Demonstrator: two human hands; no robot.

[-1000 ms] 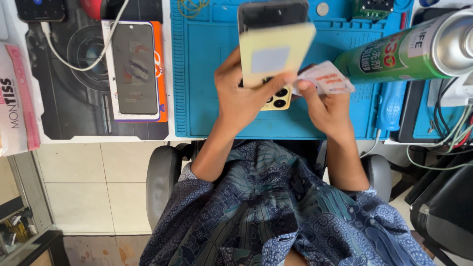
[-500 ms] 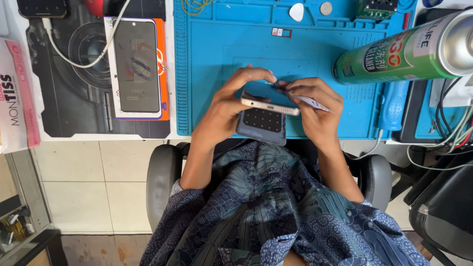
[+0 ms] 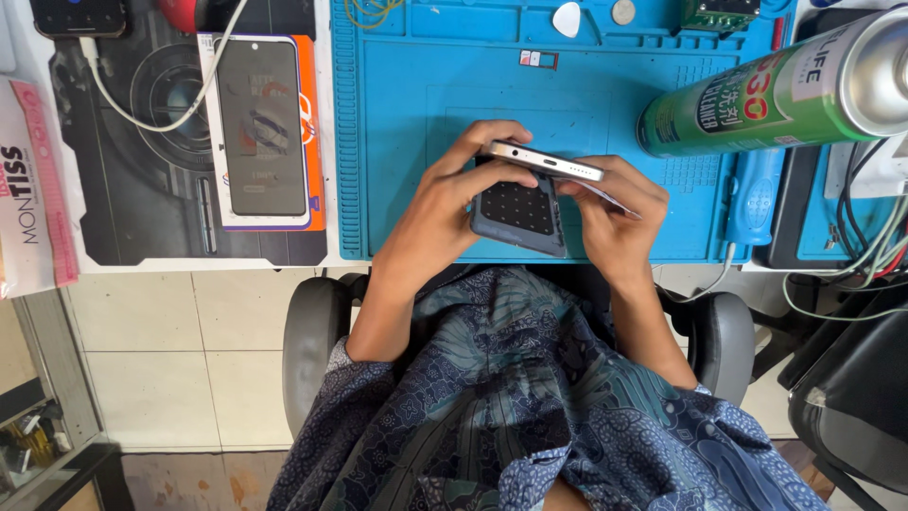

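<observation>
Apparently phone [image 3: 547, 162] between both hands.

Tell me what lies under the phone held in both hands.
Under the phone, gripped edge-on by the left hand and right hand, sits a grey dotted case over the blue mat. The phone and fingers cover the case's top edge.

Pale tiled floor [image 3: 170, 360], grey chair armrests [image 3: 317, 341], white bench edge [image 3: 189, 262], daylight

sleeves: short | shirt: dark blue batik, pale floral pattern | forearms: bare
</observation>
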